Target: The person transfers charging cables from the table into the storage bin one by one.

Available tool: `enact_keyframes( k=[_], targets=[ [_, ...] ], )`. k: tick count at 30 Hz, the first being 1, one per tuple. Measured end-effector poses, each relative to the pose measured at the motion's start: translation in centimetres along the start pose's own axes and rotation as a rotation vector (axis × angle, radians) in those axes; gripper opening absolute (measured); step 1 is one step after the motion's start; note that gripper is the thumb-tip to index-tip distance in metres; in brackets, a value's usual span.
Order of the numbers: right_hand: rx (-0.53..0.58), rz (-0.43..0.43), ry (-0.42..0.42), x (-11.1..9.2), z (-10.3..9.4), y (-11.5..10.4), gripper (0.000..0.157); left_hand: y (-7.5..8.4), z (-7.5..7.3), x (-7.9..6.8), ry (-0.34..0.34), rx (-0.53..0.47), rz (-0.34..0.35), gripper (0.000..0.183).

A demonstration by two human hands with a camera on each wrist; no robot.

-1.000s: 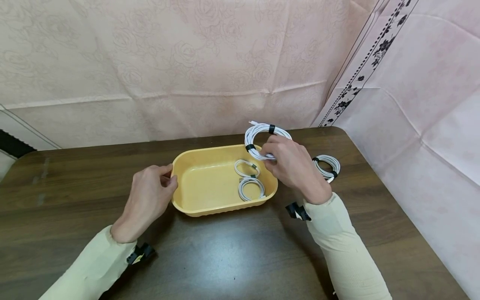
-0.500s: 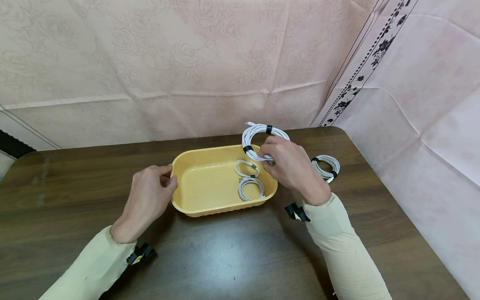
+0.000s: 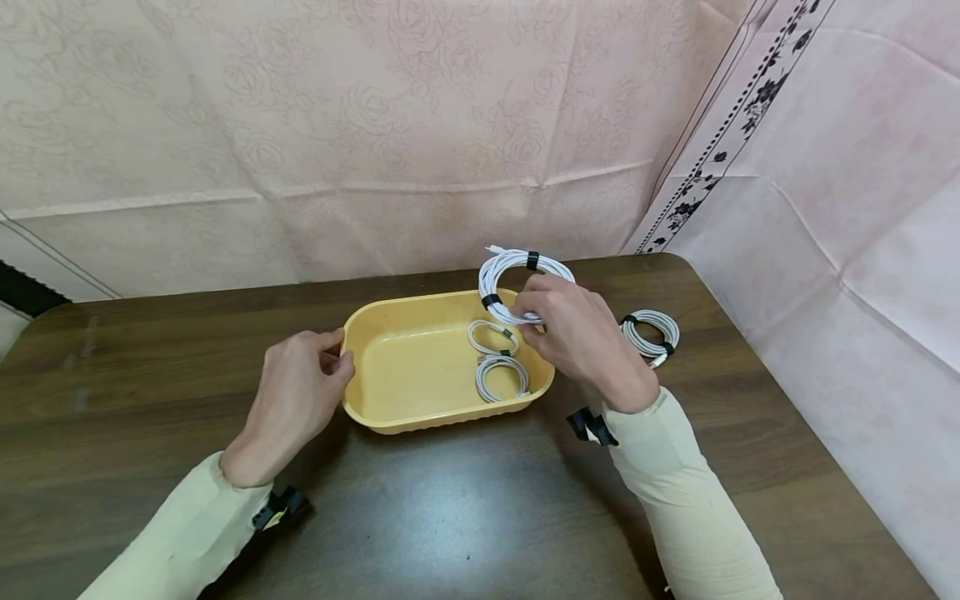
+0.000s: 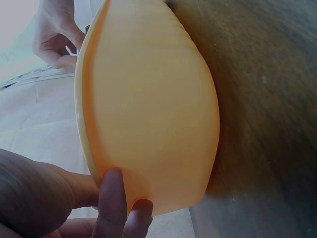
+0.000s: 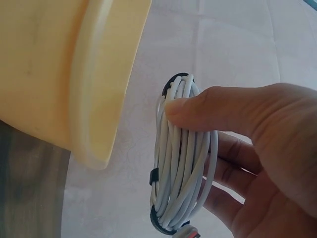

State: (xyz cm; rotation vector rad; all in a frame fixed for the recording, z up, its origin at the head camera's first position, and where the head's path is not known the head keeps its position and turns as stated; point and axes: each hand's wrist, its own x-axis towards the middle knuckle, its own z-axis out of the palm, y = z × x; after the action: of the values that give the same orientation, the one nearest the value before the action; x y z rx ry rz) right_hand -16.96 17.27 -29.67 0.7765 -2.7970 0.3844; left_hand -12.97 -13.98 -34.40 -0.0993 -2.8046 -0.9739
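Note:
A yellow plastic basket (image 3: 408, 375) stands on the table, and my left hand (image 3: 300, 392) pinches its left rim between thumb and fingers. In the left wrist view, fingertips (image 4: 113, 198) lie against the basket's outer wall. My right hand (image 3: 581, 333) grips a large coiled white cable (image 5: 183, 153) bound with black straps, thumb on one side and fingers on the other. It is held above the basket's back right corner. Inside the basket at the right lie two smaller coils: a thin white cable (image 3: 474, 340) behind and a grey-white cable (image 3: 483, 385) in front.
Another coiled white cable (image 3: 670, 326) with black straps lies on the brown wooden table (image 3: 420, 508), right of the basket and partly behind my right hand. Patterned pink cloth (image 3: 337, 142) hangs behind the table, and more cloth (image 3: 862, 208) hangs along its right side.
My right hand has drifted slightly left and down with the large cable coil, further over the basket. The left hand and basket stay where they were.

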Motion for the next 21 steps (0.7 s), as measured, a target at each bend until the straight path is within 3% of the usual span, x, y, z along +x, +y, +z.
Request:
enact_keyframes(
  k=[21],
  targets=[
    [-0.015,-0.045,0.013,-0.02,0.21,-0.35,0.013,0.10,-0.06,0.01,-0.019,-0.006,-0.012,0.039]
  ],
)
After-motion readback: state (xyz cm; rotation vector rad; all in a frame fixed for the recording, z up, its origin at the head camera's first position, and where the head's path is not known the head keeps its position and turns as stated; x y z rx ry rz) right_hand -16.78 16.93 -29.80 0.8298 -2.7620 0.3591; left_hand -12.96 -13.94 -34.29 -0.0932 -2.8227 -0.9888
